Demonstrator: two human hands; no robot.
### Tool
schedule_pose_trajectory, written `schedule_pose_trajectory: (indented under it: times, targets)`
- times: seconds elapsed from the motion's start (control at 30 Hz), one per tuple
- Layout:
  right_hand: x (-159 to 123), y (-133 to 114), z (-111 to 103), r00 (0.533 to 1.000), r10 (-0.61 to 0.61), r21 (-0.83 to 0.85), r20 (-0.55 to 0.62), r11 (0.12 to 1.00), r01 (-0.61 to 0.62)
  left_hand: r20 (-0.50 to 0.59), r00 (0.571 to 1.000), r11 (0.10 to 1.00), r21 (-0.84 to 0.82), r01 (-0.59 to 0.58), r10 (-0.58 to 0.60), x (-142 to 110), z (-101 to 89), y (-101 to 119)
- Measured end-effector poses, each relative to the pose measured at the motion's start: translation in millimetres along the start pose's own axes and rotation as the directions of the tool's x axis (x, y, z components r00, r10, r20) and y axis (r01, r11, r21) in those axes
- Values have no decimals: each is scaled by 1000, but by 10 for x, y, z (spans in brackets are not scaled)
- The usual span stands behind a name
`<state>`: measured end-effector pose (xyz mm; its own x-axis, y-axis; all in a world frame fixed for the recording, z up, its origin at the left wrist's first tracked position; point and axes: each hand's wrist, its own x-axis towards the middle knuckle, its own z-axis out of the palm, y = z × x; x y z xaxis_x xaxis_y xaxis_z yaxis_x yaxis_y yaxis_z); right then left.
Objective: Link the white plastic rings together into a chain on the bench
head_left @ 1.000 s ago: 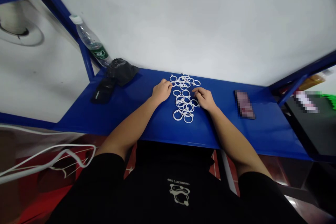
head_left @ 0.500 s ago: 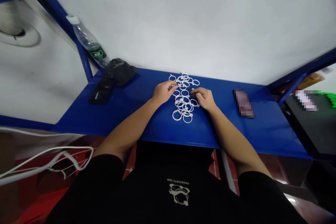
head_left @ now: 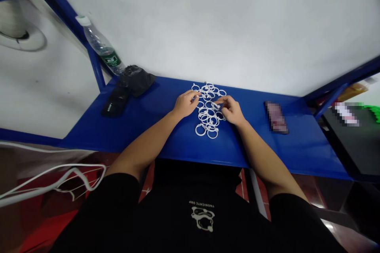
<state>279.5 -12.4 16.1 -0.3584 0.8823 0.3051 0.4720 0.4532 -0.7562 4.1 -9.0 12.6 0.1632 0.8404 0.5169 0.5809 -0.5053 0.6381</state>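
Observation:
A heap of several white plastic rings point(head_left: 208, 120) lies on the blue shelf point(head_left: 166, 126) in front of me. My left hand point(head_left: 184, 103) rests at the heap's left side, its fingers curled and pinching a ring at the upper left. On the heap's right side, my right hand point(head_left: 230, 109) has its fingertips pinched on a white ring lifted slightly off the pile. Both forearms reach in from below, over my black shirt.
A clear water bottle point(head_left: 101, 45) leans against the blue frame post at the far left. A black pouch point(head_left: 136, 79) and a flat black case point(head_left: 115, 102) lie beside it. A phone point(head_left: 276, 116) rests right of the rings. White cables point(head_left: 53, 182) hang low left.
My left hand's fingers reached into the upper left of the heap and pinched a ring. My right hand closed its fingertips on a ring and lifted it a little.

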Motion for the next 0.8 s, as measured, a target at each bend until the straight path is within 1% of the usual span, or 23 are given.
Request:
schedule_pose_trajectory:
  times: [0.07,0.13,0.17,0.23,0.3,0.37,0.47,0.53,0.6,0.7,0.8]
  targets:
    - [48,59,-30,998,18,-58,-52,998,-21,3,1000,1000,-4,-1,1,0,0,3]
    - [116,132,-78,991,65,-142,-115,987,-81,10,1000,1000,-10,3,-3,0,-2,14]
    - [152,169,-103,988,90,-190,-127,975,-113,16,1000,1000,-13,5,-4,0,-4,22]
    - [213,229,-145,986,132,-270,-105,950,-156,25,1000,1000,-22,4,-3,-1,-7,40]
    - [249,265,-167,987,155,-320,-40,934,-159,38,999,1000,-26,-2,3,-2,-10,55]
    - [257,275,-167,989,144,-350,19,928,-128,57,998,1000,-23,-7,8,-2,-14,62]
    - [235,253,-139,995,85,-404,44,913,-60,79,997,1000,-7,-16,16,1,-23,57]
    - [213,225,-112,996,78,-451,51,892,-46,84,996,1000,5,-29,28,4,-27,48]
    - [194,196,-86,993,98,-496,59,867,-56,81,996,999,4,-41,40,8,-26,37]
    - [173,173,-68,995,87,-496,55,867,-49,62,996,998,-23,-59,61,15,-12,18]
    - [156,184,-76,996,86,-367,1,927,-80,46,995,995,-55,-86,89,23,6,1]
